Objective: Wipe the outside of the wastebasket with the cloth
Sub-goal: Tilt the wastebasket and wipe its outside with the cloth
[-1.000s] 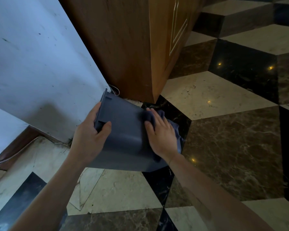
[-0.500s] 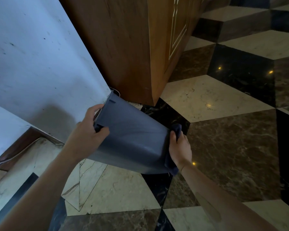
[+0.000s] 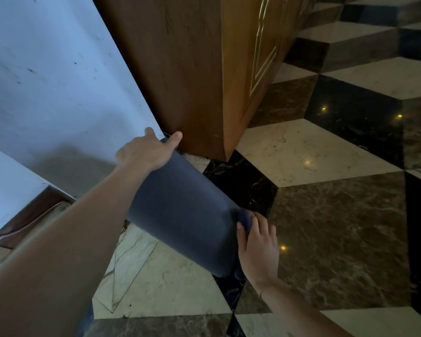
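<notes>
Over the last second the left hand (image 3: 146, 152) had left its grip on the rim notch and slid up over the top end of the wastebasket (image 3: 185, 212), where it now lay draped with thumb and forefinger spread, steadying more than clutching; the basket had tipped further, its mouth pointing toward the upper middle of the frame at the foot of the wooden cabinet (image 3: 192, 69) and its base swung toward the lower centre. The right hand (image 3: 257, 244), which a second earlier had been pressing the cloth (image 3: 244, 218) flat on the side wall, had travelled down to the base end and was closed around the bunched cloth against the bottom edge. I judged that the side wall had had its pass and the wiping had moved on to the base corner, with the far side probably not yet done. The basket was smooth, matte, dark grey-blue plastic, tapering, with rounded corners; the cloth was soft, dark blue and crumpled, mostly hidden by the fingers. The basket was held tilted over the polished marble floor (image 3: 314, 152), tiled in cream, brown and black, beside a scuffed white wall (image 3: 46, 81) at the upper left.
</notes>
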